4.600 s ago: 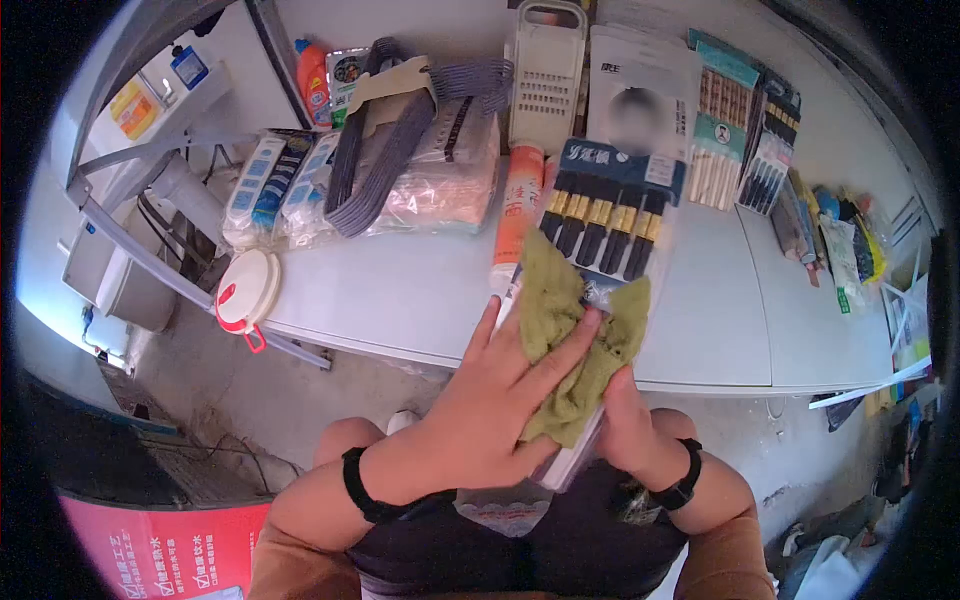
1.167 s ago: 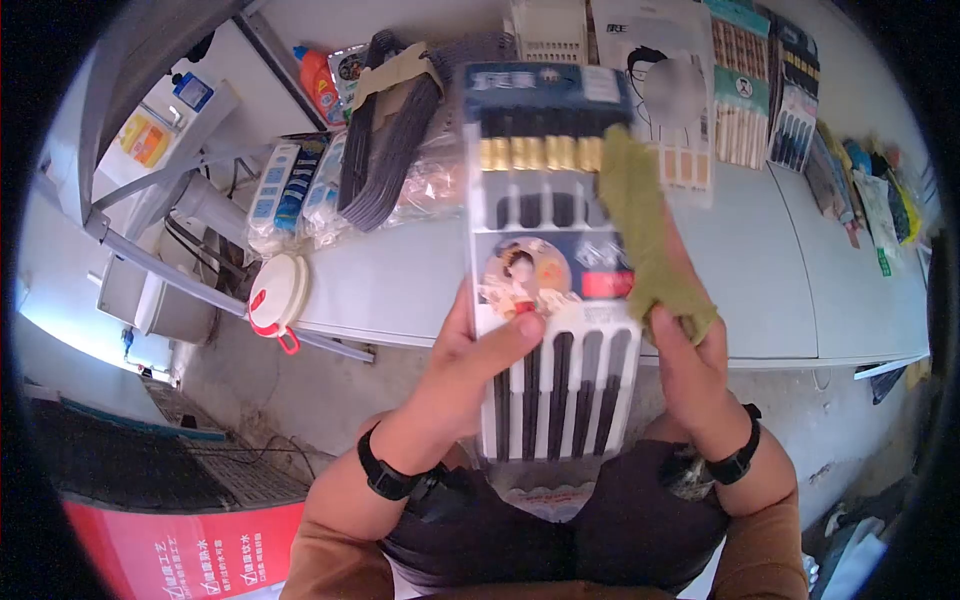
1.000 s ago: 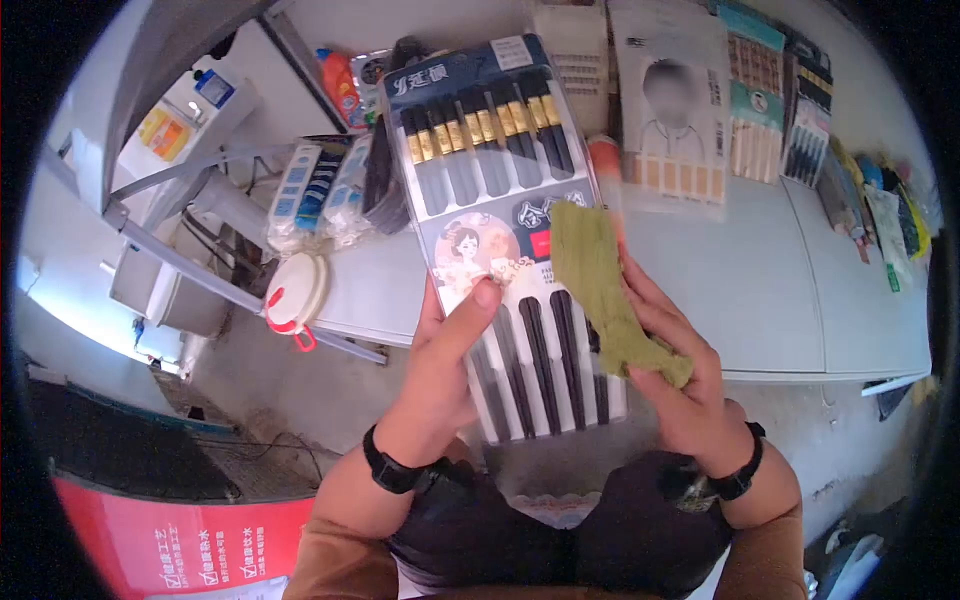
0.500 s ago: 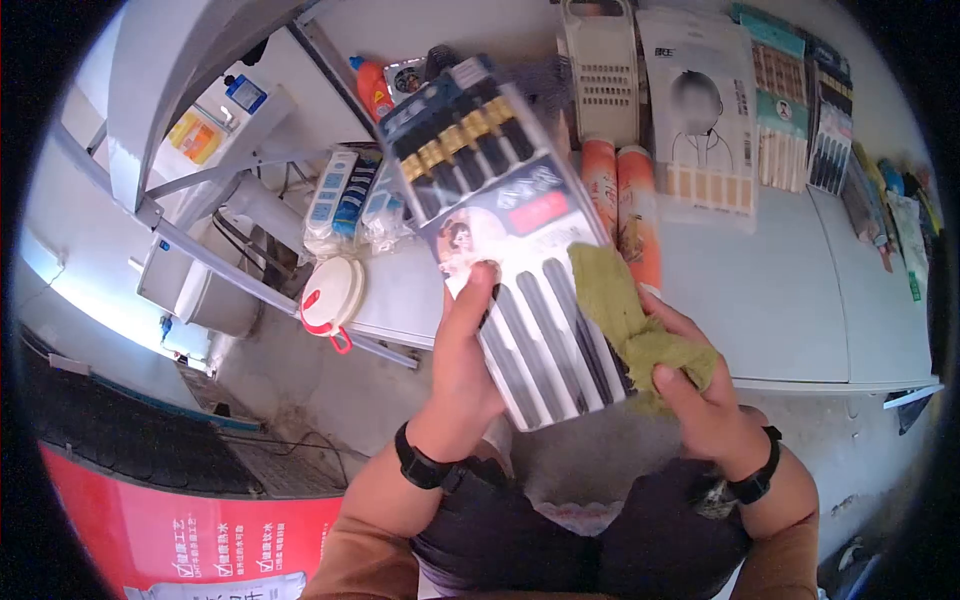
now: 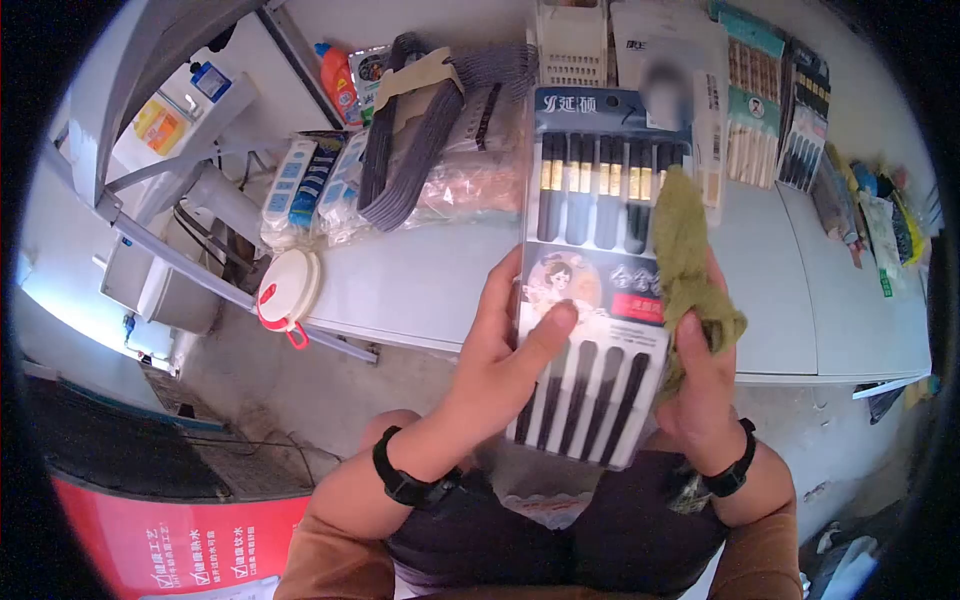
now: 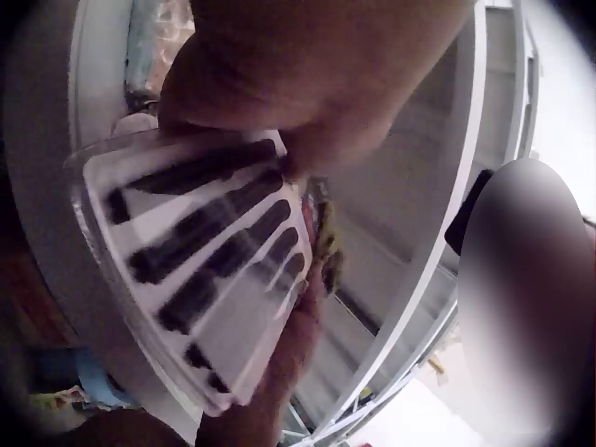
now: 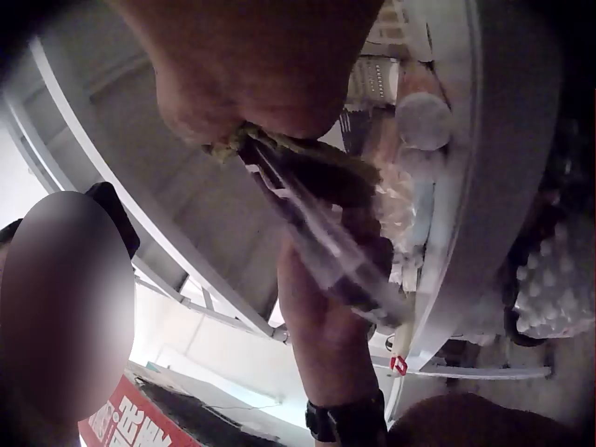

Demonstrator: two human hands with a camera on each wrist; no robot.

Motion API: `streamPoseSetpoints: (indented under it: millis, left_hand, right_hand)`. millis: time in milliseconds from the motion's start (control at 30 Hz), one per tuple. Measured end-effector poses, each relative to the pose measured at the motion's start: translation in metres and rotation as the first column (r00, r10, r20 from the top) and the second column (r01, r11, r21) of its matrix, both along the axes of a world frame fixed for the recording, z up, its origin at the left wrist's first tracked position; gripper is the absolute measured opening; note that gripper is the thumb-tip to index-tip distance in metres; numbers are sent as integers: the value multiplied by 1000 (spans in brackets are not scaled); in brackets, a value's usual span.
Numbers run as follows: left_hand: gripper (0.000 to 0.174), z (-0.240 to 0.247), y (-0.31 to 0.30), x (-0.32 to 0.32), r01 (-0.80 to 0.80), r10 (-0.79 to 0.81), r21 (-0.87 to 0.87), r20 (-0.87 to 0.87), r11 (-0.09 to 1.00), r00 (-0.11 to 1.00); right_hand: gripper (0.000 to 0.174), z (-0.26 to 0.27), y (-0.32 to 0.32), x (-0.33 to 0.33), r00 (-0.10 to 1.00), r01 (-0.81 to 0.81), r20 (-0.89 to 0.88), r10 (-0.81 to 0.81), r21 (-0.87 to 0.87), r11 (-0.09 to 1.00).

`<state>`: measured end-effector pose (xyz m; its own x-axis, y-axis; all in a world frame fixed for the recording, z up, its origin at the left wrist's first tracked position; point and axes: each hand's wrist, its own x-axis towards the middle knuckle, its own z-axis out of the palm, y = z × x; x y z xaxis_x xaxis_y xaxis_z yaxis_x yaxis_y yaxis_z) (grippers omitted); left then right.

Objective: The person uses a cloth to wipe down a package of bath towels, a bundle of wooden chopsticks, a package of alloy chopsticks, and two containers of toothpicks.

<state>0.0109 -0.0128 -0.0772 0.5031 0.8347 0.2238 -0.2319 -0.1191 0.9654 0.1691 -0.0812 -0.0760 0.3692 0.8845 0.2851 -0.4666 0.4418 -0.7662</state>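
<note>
In the head view, my left hand (image 5: 495, 365) grips a clear-fronted pack of black chopsticks (image 5: 600, 255) with gold bands, thumb across its front. The pack is raised above my lap, its dark blue header pointing away from me. My right hand (image 5: 700, 385) holds a green cloth (image 5: 685, 245) along the pack's right edge, thumb on the cloth. The left wrist view shows the chopsticks' lower ends in the pack (image 6: 219, 270), with the right hand beyond. Seen from the right wrist, the pack (image 7: 326, 247) is edge-on and the cloth is mostly hidden under my hand.
A white table (image 5: 400, 285) stands ahead. On it are purple-grey hangers (image 5: 400, 150), plastic-wrapped packs (image 5: 300, 190), a grater (image 5: 572, 50) and more chopstick packs (image 5: 755, 100). A round cream lid (image 5: 290, 285) with a red clip sits at its near left edge.
Earlier, the cloth lay over the pack's front under my left hand; now my right hand has it at the right edge. Since half a second ago, the pack has swung from a left tilt to nearly straight.
</note>
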Motion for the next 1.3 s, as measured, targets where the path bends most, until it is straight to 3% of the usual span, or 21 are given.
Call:
streamPoseSetpoints:
  millis: [100, 167, 300, 367, 433, 500, 833, 933, 1300]
  left_hand:
    - [63, -6, 8, -2, 50, -50, -27, -6, 998, 999]
    - [64, -6, 3, -2, 33, -33, 21, 29, 999, 999]
    - [59, 2, -2, -7, -12, 15, -43, 64, 999, 998]
    - [58, 4, 0, -8, -86, 87, 95, -14, 992, 996]
    - [59, 5, 1, -8, -76, 81, 116, -34, 990, 996]
    - [60, 7, 3, -8, -64, 76, 154, -77, 986, 994]
    - [61, 9, 8, 2, 97, -96, -30, 24, 995, 995]
    - [62, 5, 9, 3, 97, -97, 5, 5, 995, 995]
    - [67, 9, 1, 15, 242, -236, -167, 51, 956, 970]
  right_hand:
    - [64, -15, -9, 12, 989, -88, 113, 95, -70, 994]
    - [57, -12, -11, 16, 976, -37, 211, 59, -108, 993]
    - [49, -8, -8, 11, 998, -26, 59, 38, -191, 981]
    - [48, -13, -6, 12, 1000, -27, -18, 23, -247, 969]
    - [47, -19, -6, 14, 995, 1, -96, -35, -331, 944]
    - [48, -15, -6, 16, 995, -12, -96, -18, -310, 951]
    - [50, -13, -22, 36, 997, -78, -42, 71, -201, 977]
    - [51, -13, -28, 41, 991, -112, -89, 96, -192, 975]
    - [34, -1, -38, 40, 991, 23, -125, -56, -251, 968]
